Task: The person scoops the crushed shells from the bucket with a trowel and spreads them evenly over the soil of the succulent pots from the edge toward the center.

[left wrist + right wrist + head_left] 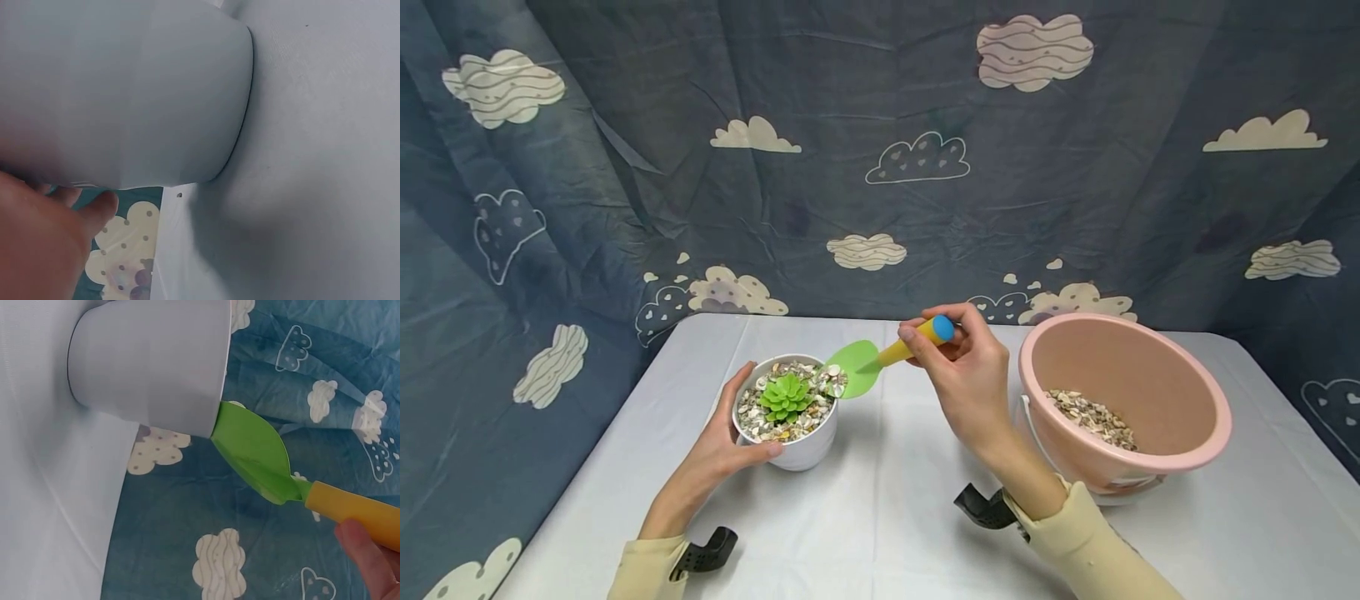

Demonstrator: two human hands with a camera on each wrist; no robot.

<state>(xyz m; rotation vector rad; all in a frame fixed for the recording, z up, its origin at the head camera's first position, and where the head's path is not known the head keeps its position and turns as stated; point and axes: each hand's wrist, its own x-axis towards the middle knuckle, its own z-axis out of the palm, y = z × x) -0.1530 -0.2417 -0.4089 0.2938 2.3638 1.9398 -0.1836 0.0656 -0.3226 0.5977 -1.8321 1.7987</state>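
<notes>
A white flower pot (808,450) stands upright on the table, filled with small pebbles around a green succulent (786,397). My left hand (730,446) grips the pot from its left side, thumb at the near rim and fingers around the far side. Between thumb and fingers my right hand (970,375) holds a toy trowel by its yellow handle (910,343) with a blue end. The trowel's green blade (859,367) slants down to the pot's right rim, carrying some pebbles (832,381) at its tip. In the right wrist view, the blade (253,450) meets the rim.
A pink bucket (1217,417) stands at the right of the table, with more pebbles (1093,418) on its bottom. White cloth covers the table (850,517). Behind and to the left hangs a dark blue curtain (850,75) with cloud prints.
</notes>
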